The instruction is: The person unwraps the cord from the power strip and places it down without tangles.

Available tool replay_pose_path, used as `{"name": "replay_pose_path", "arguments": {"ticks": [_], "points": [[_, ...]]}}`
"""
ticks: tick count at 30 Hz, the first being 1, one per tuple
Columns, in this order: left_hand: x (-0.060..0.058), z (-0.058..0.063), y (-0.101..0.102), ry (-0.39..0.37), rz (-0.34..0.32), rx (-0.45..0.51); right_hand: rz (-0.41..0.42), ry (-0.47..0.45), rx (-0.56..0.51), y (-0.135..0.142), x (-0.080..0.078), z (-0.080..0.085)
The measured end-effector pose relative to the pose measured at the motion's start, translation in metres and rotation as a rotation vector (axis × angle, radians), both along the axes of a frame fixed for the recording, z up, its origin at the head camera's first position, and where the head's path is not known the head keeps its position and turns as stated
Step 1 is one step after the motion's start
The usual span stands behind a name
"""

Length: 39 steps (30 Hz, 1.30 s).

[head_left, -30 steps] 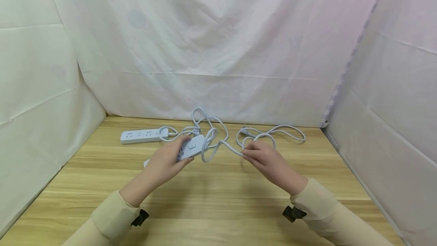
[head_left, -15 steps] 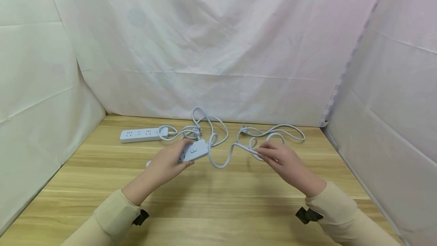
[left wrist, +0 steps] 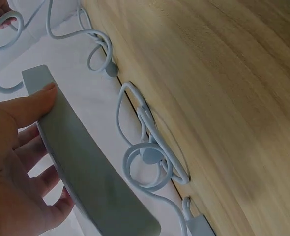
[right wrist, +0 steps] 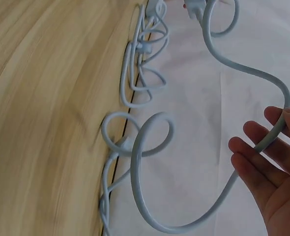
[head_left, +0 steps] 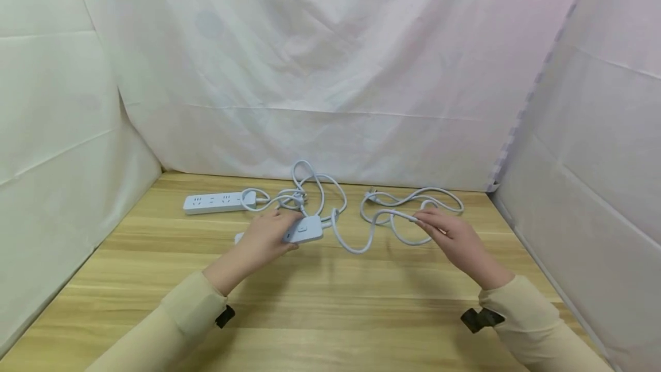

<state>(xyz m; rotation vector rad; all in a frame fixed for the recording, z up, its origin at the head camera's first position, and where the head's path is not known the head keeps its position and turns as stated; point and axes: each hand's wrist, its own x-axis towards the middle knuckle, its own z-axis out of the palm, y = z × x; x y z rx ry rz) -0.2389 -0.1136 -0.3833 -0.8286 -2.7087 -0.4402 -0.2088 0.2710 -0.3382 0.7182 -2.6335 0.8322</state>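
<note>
My left hand [head_left: 265, 237] grips a white power strip [head_left: 306, 228] by its sides, raised over the table. In the left wrist view its plain underside [left wrist: 86, 157] shows, with the thumb pressed on it. To the right, my right hand [head_left: 459, 243] pinches the strip's pale cord [head_left: 356, 250] between thumb and fingers. Between the hands the cord sags in a wavy curve, with a small loop near the strip. Past the right hand it hangs in a large loop [right wrist: 135, 177]. The plug [head_left: 370, 195] lies at the back of the table amid loose coils.
A second white power strip [head_left: 219, 202] lies at the back left of the wooden table [head_left: 330, 314]. Its coiled cord [head_left: 322, 194] spreads behind the held strip. White cloth [head_left: 330, 73] hangs along the back and both sides.
My right hand has moved right, drawing the cord with it. Tight loops between the hands have opened into a wider curve. The left hand and strip have shifted slightly right.
</note>
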Motion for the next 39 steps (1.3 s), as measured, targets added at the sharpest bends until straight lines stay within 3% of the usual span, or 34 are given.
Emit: {"name": "replay_pose_path", "arguments": {"ticks": [7, 13, 21, 33, 39], "points": [[-0.005, -0.011, 0.014, -0.066, 0.016, -0.087, -0.039, -0.027, 0.025, 0.017, -0.011, -0.008], [-0.012, -0.022, 0.026, -0.058, -0.037, -0.106, -0.058, -0.101, 0.015, 0.027, -0.023, -0.017], [-0.019, -0.042, 0.034, -0.149, -0.064, -0.193, -0.141, -0.216, 0.033, 0.043, -0.041, -0.024], [-0.024, -0.044, 0.031, -0.224, -0.027, -0.164, -0.16, -0.278, 0.04, 0.041, -0.074, -0.042], [-0.03, -0.046, 0.031, -0.258, -0.016, -0.151, -0.149, -0.241, 0.112, 0.028, -0.085, -0.053]]}}
